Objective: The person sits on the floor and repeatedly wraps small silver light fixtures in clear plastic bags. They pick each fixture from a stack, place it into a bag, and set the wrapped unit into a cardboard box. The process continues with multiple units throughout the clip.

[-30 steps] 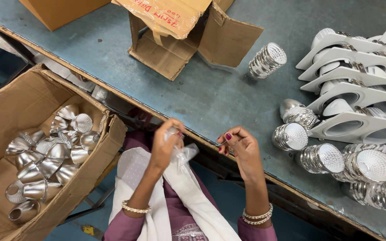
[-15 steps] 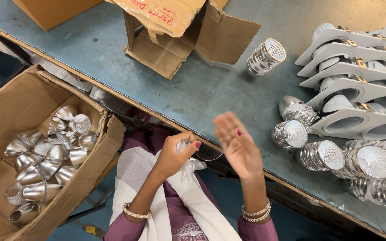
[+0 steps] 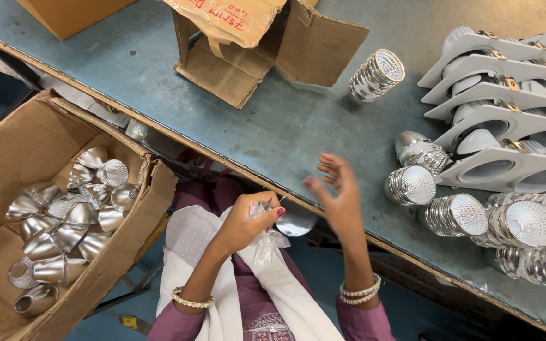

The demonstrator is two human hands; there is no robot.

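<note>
My left hand is closed around a shiny silver reflector cup and a crumpled clear plastic wrapper, held over my lap just below the table edge. My right hand is raised above the table edge with its fingers spread and holds nothing. It is a short way right of the cup and left of a finished silver reflector lying on the blue-grey table.
An open cardboard box at left holds several loose silver reflector cups. At right lie stacked reflectors and a row of white square lamp housings. A lone reflector stack and a torn cardboard box sit farther back.
My right hand has let go and lifted up and rightwards over the table, fingers spreading. My left hand has dropped lower with the cup and wrapper.
</note>
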